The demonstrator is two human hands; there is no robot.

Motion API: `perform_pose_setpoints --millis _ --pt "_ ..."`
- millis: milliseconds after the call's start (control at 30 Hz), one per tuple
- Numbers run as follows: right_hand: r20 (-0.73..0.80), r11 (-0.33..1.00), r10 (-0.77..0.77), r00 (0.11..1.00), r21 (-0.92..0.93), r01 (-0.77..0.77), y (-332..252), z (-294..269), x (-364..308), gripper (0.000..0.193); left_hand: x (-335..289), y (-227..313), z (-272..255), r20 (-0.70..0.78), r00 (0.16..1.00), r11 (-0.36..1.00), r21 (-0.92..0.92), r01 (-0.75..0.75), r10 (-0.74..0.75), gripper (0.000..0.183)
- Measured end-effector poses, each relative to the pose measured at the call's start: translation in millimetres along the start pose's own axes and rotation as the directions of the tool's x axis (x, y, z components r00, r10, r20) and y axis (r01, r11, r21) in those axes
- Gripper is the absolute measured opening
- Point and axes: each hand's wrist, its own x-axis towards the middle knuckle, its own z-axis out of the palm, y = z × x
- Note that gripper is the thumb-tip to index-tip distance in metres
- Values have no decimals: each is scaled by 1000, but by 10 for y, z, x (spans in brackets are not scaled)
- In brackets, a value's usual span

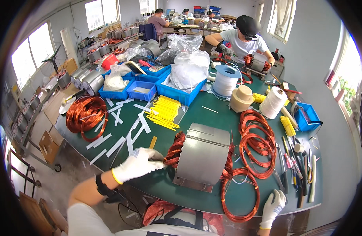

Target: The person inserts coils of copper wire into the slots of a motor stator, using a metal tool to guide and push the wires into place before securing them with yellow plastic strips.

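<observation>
My left hand point(138, 164), in a white glove with a yellow cuff, is at the left end of a grey metal motor stator point(203, 153). Its fingertips close on the copper winding point(174, 150) that bulges from that end; the exact strands are hidden. The stator lies on its side, with more copper wire coming out on the right into loose coils point(240, 194). My right hand point(273, 206), gloved the same way, lies at the table's near right edge, fingers stretched out beside a dark-handled tool point(280, 181). I see nothing held in it.
Yellow strips point(165, 112), white paper strips point(116, 146) and a copper coil bundle point(86, 117) lie left. Blue bins point(189, 96) stand behind. Thread spools point(273, 103), copper coils point(259, 143) and hand tools point(298, 167) are right. Across the table, a person point(246, 43) handles another stator.
</observation>
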Motion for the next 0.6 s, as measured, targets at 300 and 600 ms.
perform_pose_setpoints --millis 300,600 --pt "1 999 16 1000 -32 -16 -8 -7 -4 19 -32 -181 468 -200 961 868 -491 69 -189 20" --pt "-16 999 15 1000 -30 -15 -11 6 -3 19 51 -363 663 -456 883 969 -143 -200 115 13"
